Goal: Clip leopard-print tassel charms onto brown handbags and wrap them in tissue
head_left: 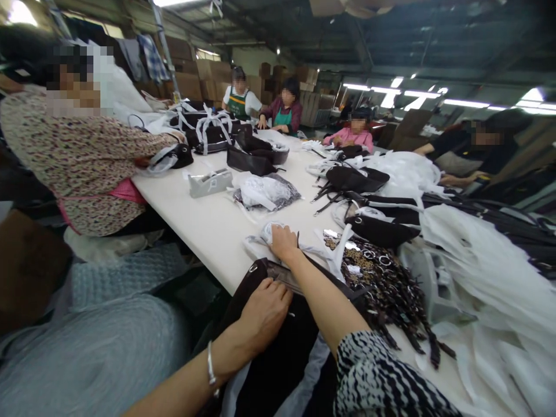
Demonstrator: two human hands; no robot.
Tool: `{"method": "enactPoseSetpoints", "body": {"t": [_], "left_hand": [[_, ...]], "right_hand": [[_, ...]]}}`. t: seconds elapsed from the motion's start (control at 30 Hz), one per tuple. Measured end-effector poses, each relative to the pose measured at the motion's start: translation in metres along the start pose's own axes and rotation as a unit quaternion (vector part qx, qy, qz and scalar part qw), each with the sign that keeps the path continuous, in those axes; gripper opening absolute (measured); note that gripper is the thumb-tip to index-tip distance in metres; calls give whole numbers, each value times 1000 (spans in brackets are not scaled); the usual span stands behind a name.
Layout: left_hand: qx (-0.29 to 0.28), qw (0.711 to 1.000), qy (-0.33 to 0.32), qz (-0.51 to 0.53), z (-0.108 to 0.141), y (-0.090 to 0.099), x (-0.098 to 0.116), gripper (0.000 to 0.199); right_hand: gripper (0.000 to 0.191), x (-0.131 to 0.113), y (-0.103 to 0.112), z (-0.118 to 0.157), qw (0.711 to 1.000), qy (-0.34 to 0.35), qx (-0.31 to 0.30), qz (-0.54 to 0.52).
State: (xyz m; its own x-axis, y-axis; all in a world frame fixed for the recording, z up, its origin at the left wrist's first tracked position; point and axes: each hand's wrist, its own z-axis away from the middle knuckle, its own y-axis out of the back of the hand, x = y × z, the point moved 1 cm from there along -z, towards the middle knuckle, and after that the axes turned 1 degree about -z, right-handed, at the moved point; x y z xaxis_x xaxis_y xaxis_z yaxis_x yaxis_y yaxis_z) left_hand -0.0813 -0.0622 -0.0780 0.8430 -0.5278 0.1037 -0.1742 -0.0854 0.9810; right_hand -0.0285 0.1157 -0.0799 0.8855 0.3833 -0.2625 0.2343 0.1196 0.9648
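Observation:
A black bag (278, 353) lies at the table's near edge, its upper rim facing away from me and a metal eyelet showing at its left corner. My left hand (266, 313) is closed over that rim, fingertips curled at the brownish lining. Farther forward, my right hand (284, 242) grips a strap wrapped in white tissue (269, 233) at the bag's far side. My right forearm crosses above the bag's right part and hides some of it. White wrapping strips also hang along the bag's front.
To the right lies a pile of dark tags and metal rings (382, 278), beside white foam sheets (482, 255). A grey tape dispenser (211, 183) and a plastic-wrapped bundle (267, 191) sit ahead. Bubble wrap (125, 353) stands lower left. Several co-workers surround the white table (186, 223).

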Motion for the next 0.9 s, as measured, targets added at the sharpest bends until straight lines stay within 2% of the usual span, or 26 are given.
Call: {"method": "enactPoseSetpoints", "body": {"t": [0.13, 0.27, 0.33, 0.37, 0.4, 0.47, 0.5, 0.57, 0.67, 0.77, 0.83, 0.9], "left_hand": [[-44, 998, -13, -44, -18, -20, -3, 24], [-46, 998, -31, -40, -22, -18, -7, 19], [-36, 999, -30, -25, -25, -15, -7, 17], [-32, 999, -26, -17, -27, -14, -6, 16], [-31, 999, -18, -9, -30, -13, -6, 15], [-35, 999, 3, -1, -37, -13, -5, 16], [-38, 999, 11, -1, -40, -13, -5, 16], [-41, 999, 8, -1, -44, -9, -4, 14], [-29, 999, -25, -10, -41, 7, 2, 13], [6, 999, -36, -20, -25, 31, 10, 14], [25, 999, -35, -21, -11, 47, 16, 14], [37, 998, -38, -21, 0, 59, 19, 15]], "right_hand": [[37, 7, 4, 3, 1000, -10, 18, -14], [34, 18, 31, 15, 996, -14, 69, -62], [34, 27, 47, 30, 977, -13, 107, -184], [33, 31, 54, 40, 951, -9, 114, -288], [33, 36, 59, 50, 907, -4, 110, -407], [33, 46, 64, 71, 793, -2, 74, -605], [35, 50, 64, 81, 753, -8, 51, -656], [37, 61, 61, 97, 714, -33, 21, -699], [39, 77, 56, 111, 700, -66, 5, -711], [42, 87, 57, 117, 700, -69, -27, -710], [43, 87, 62, 119, 701, -62, -73, -707], [45, 84, 69, 122, 705, -58, -147, -692]]}}
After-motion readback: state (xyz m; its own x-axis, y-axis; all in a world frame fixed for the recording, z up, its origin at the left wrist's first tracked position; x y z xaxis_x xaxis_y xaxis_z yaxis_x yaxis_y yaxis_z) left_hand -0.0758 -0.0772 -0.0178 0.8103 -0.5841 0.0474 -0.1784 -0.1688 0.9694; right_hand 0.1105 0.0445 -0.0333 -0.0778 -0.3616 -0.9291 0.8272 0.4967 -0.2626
